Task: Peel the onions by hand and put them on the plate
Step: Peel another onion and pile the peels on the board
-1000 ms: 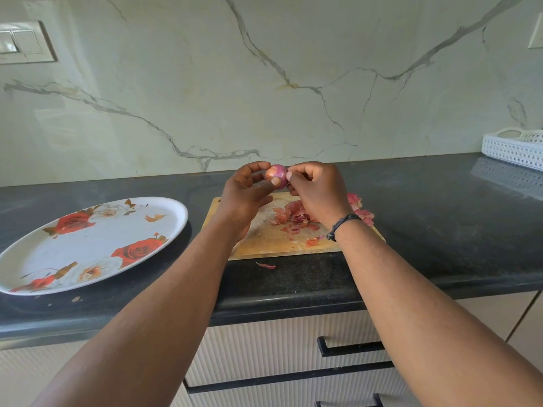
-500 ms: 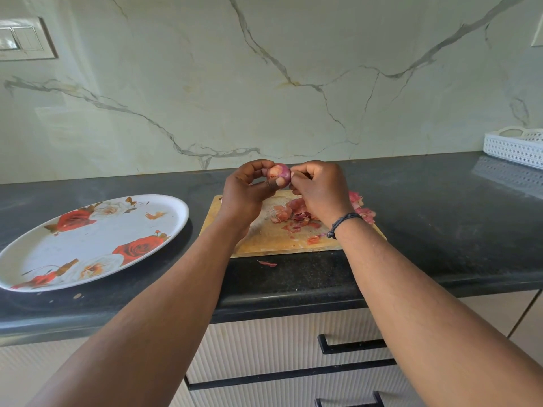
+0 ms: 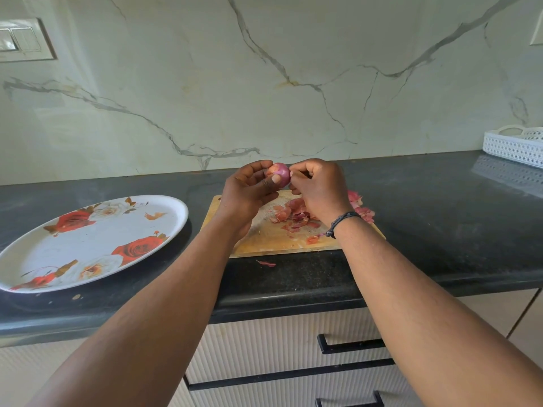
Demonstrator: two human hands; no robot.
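A small pink-purple onion (image 3: 280,172) is held up over the wooden cutting board (image 3: 273,239). My left hand (image 3: 249,195) grips it from the left, thumb across its front. My right hand (image 3: 318,188) pinches at the onion's right side with its fingertips. A heap of pink onion skins (image 3: 293,215) lies on the board under my hands, partly hidden by my right wrist. The large oval plate (image 3: 35,259) with red rose prints lies to the left on the counter, with no onion on it.
One loose skin scrap (image 3: 266,263) lies on the black counter (image 3: 440,230) in front of the board. A white perforated basket (image 3: 517,143) stands at the far right against the marble wall. Drawers with black handles (image 3: 349,345) run below the counter edge.
Both hands stayed over the board with the onion between them. The onion has turned slightly in my fingers, and my left thumb now lies across its front.
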